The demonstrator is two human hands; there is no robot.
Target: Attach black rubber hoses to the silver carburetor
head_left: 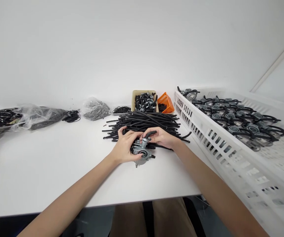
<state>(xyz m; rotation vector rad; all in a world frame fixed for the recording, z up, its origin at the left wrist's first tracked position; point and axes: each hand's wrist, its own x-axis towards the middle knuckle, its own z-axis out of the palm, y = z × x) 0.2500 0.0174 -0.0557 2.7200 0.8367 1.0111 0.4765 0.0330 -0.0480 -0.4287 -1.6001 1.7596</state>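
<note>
My left hand [125, 145] grips a small grey metal carburetor [142, 152] just above the white table [45, 164]. A short black rubber hose [150, 134] is pinched in my right hand [160, 137], its end against a fitting on top of the carburetor. Both hands sit at the near edge of a pile of black hoses [145, 123].
A white slotted crate [231, 144] on the right holds several carburetors with hoses [233, 118]. Behind the pile stand a beige tub of clips [145, 100], an orange basket [166, 102] and a bag of small parts [95, 108]. Plastic bags of black parts [20, 117] lie far left.
</note>
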